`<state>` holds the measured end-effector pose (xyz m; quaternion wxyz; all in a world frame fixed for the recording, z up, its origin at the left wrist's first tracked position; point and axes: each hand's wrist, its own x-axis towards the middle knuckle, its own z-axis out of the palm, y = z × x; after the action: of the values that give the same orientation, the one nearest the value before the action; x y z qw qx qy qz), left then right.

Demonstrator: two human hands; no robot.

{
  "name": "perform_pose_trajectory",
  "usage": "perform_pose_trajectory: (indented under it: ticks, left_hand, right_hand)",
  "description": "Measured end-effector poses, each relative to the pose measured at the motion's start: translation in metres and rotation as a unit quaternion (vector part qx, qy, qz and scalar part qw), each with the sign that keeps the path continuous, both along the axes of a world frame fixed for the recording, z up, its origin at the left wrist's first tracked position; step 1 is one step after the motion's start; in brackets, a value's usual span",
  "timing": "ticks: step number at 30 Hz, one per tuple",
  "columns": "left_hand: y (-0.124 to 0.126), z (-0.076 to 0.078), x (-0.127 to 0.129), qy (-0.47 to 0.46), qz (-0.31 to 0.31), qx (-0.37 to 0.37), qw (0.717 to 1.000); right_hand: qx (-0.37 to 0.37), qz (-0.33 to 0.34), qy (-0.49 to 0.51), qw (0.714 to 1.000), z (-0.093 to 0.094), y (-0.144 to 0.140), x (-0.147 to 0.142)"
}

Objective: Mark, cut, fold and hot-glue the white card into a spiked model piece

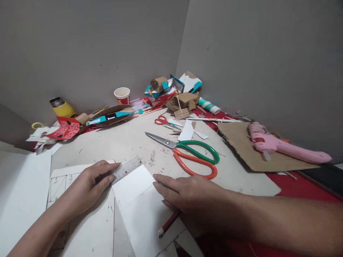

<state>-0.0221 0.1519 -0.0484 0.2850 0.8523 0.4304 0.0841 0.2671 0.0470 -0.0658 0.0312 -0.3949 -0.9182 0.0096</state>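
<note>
My left hand (93, 187) pinches a clear ruler (128, 168) between thumb and fingers. The ruler lies slanted along the top edge of a white card strip (136, 200). On that strip's right edge rest the fingertips of my right hand (179, 192), which keeps a dark red pencil (168, 225) tucked under the palm, its worn end pointing down-left. Pencil lines cross the strip. Partly beneath my left hand is a sheet with a drawn rectangle and diagonal (59, 187). Just beyond my right hand lie large scissors (171, 143) with one green and one orange handle.
A pink glue gun (288, 148) rests on brown cardboard (235, 142) at right. Small red scissors (161, 120) and paper scraps lie further back. Along the wall stand a paper cup (122, 96), a yellow bottle (63, 108) and a pile of cardboard pieces (184, 100).
</note>
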Motion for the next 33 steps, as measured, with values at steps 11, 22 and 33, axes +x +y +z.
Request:
perform_pose_trajectory:
  ticks: [11,22,33]
  left_hand:
    - [-0.004,0.0,0.005,-0.02,0.004,-0.001,1.0]
    - [-0.006,-0.002,0.008,-0.03,-0.007,0.0,1.0]
    - [-0.007,-0.003,0.009,-0.024,-0.016,0.011,1.0]
  right_hand:
    - [0.035,-0.01,0.409,0.912,0.051,0.009,0.011]
    - [-0.391,-0.204,0.643,0.626,0.001,0.044,-0.056]
    - [-0.371,-0.272,0.595,0.659,-0.003,0.05,-0.066]
